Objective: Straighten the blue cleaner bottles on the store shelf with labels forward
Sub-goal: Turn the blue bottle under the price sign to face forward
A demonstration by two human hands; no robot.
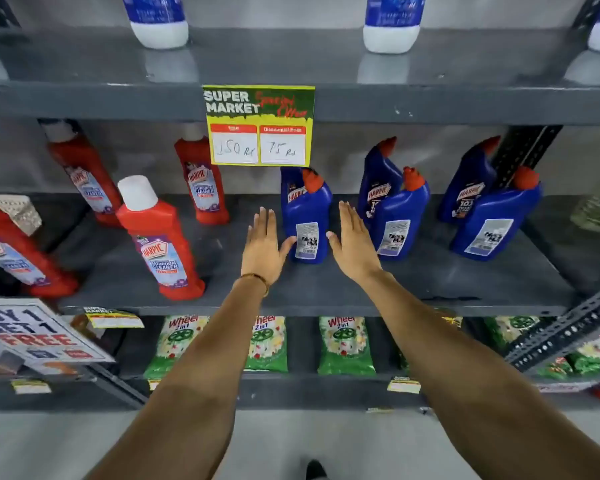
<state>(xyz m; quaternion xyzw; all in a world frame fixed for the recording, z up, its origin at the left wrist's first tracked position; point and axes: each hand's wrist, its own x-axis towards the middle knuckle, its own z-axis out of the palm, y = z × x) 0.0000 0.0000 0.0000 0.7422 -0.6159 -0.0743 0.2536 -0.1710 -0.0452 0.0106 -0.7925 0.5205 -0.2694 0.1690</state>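
Several blue cleaner bottles with red caps stand on the grey middle shelf [326, 289]. The nearest blue bottle [305, 216] shows its white back label. My left hand [262, 247] is flat and open just left of it, thumb touching its base. My right hand [354, 242] is open on its right side, thumb close to the bottle. Right of it a front blue bottle [397, 223] also shows a back label, with another blue bottle [374, 181] behind it facing forward. Further right stands a second pair: a front bottle [492, 223] and a rear bottle [468, 188].
Red cleaner bottles [160, 240] stand on the left half of the same shelf. A yellow price sign [258, 126] hangs from the shelf above. Green detergent packs [345, 344] fill the shelf below. A perforated metal post [520, 157] rises at the right.
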